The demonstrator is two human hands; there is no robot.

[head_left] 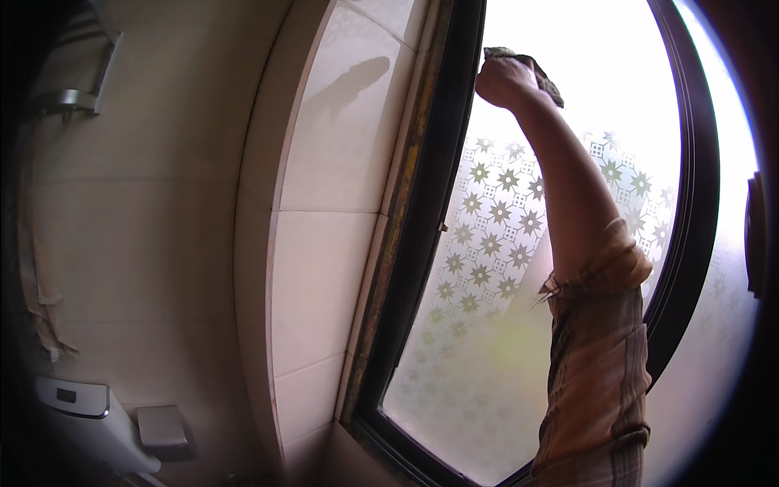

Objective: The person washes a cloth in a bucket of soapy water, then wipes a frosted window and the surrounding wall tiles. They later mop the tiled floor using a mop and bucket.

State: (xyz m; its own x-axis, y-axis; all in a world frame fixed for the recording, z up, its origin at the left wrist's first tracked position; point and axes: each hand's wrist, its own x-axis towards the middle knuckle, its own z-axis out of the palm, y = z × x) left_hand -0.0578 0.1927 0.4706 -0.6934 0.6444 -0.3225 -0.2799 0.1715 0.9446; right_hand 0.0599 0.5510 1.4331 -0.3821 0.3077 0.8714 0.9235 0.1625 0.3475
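Observation:
My right arm, in a rolled-up brown striped sleeve, reaches up across the window. At its end my right hand (508, 82) is closed on a dark, crumpled cloth (549, 88), which bunches out above and to the right of the fingers. Hand and cloth are up against the upper part of the frosted window pane (454, 390), close to its left frame. Bright light washes out the glass around them. Lower down, the pane bears a star-and-square pattern. My left hand does not show.
A black window frame (406, 268) borders the pane, with a small catch (443, 228) on its left side. Left of it is a tiled recess wall (324, 284). At the far left are a metal rack (69, 101), a white toilet (101, 418) and a small metal box (163, 430).

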